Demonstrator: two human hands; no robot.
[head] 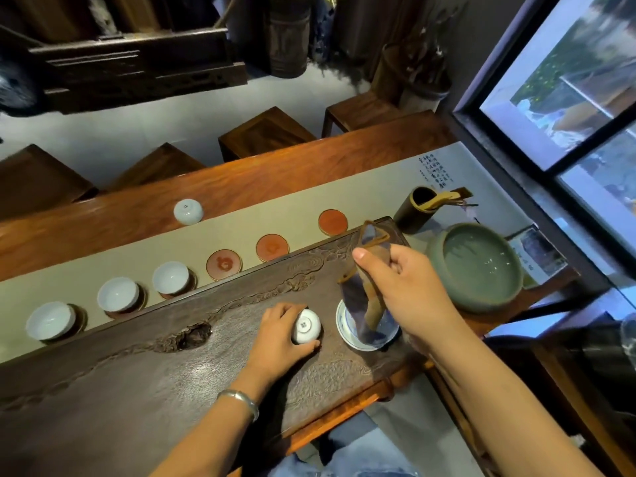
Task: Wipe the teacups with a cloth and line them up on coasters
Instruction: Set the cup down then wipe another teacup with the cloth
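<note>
Bare forearms — silver bracelet [241,401], left wrist

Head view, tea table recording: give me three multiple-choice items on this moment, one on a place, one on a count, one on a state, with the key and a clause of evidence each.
1. Where does the upside-down teacup gripped by the left hand sit?
A. on the carved tea tray
B. on a coaster
C. in the green bowl

2. How many red coasters carry no cup?
A. one
B. three
C. five

3. What is the right hand doing?
A. resting flat on the table
B. holding the cloth up above the blue-and-white saucer
C. gripping a teacup

Key: 1 A, the cup's foot faces up on the carved tea tray. 2 B, three bare coasters lie right of three filled ones. 3 B, the cloth hangs from its fingers over the saucer.
</note>
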